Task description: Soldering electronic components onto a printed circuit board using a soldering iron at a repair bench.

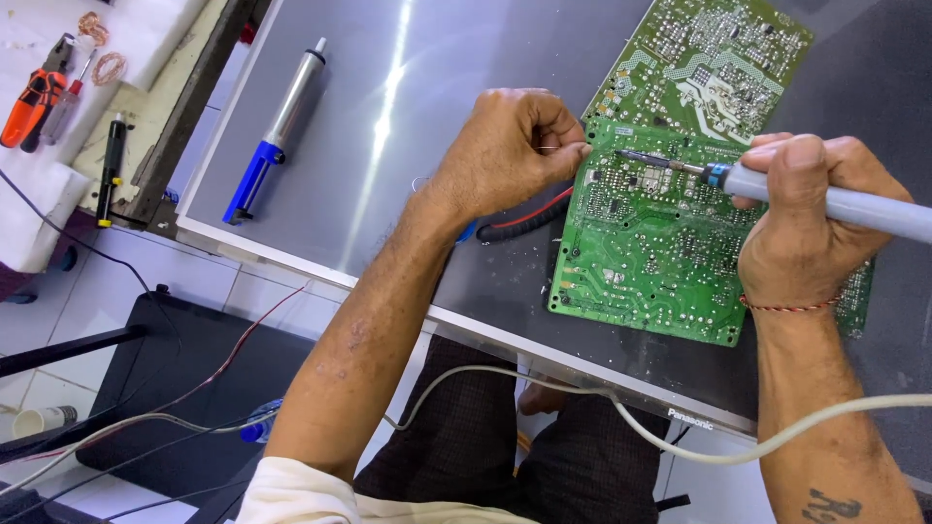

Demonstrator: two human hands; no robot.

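Note:
A green circuit board [660, 233] lies solder side up on a dark grey panel [408, 126]. My right hand [811, 233] grips a grey soldering iron [835, 199] with a blue collar; its tip [631, 155] touches the board near its left edge. My left hand [510, 146] is closed at the board's left edge, fingertips pinched on a thin strand of solder wire close to the iron's tip. A red and black cable [529, 218] runs out from under the left hand.
A blue and silver desoldering pump [277, 126] lies on the panel's far left. Beyond the panel sit orange-handled pliers [34, 97], copper wire coils [102, 53] and a black pen-like tool [109, 165]. The iron's white cord [621, 417] crosses my lap. A black stand [184, 378] is on the tiled floor.

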